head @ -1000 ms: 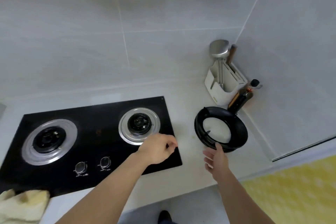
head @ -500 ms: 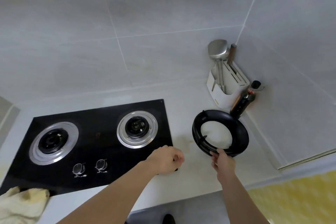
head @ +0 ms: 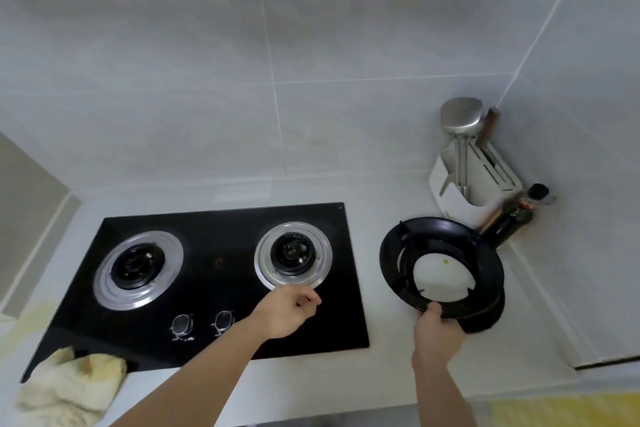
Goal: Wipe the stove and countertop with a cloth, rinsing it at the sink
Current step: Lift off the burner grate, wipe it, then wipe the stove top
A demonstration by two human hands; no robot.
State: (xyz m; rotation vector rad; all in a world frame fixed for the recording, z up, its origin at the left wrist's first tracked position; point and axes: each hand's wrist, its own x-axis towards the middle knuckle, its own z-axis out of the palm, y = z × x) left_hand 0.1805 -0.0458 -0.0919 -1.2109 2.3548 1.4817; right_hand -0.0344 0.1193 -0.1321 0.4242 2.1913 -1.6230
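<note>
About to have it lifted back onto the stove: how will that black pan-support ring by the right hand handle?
The black pan-support ring looks like rigid metal, so likely stiff and fairly heavy. The right hand grips only its near rim, so the far side may sag. It seems to lie on a second ring, so it could slide.

We are seeing the cloth (head: 69,388) running off the bottom-left edge, and our right hand (head: 437,329) is covering part of the black ring's (head: 485,274) near rim.
</note>
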